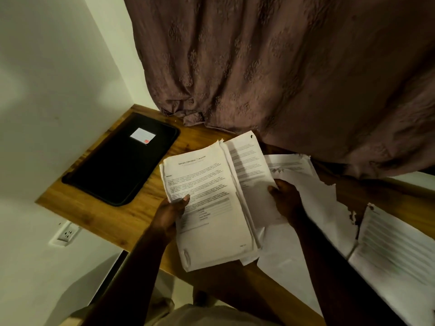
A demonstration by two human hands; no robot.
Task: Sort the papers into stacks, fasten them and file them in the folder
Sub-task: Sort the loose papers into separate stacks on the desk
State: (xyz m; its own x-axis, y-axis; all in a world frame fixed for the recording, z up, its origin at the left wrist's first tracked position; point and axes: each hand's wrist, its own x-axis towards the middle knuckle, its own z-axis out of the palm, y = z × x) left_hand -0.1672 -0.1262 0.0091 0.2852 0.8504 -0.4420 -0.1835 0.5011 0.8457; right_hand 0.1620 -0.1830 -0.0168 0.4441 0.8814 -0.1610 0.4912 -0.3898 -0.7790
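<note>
Near the centre of the frame, a thick stack of printed papers (211,212) is held just above the wooden desk (98,210). The left hand (171,209) pinches its left edge, thumb on top and fingers beneath. Just beside it to the right, the right hand (287,201) grips a thinner sheaf (247,165), thumb on the printed face. The sheets look soft, off-white and dog-eared, with ragged, torn upper corners. Loose sheets (313,203) lie under and to the right of the hands, and another printed pile (390,245) sits blurred at the lower right. Sorting seems to be midway: the papers are split into groups, but I cannot make out any fastening, and nothing looks filed. The black folder (117,161), matte with rounded corners and a small white label (142,136), lies flat and closed on the desk at the left of the frame. A brown embossed curtain (282,67) hangs in heavy folds across the top of the frame.
</note>
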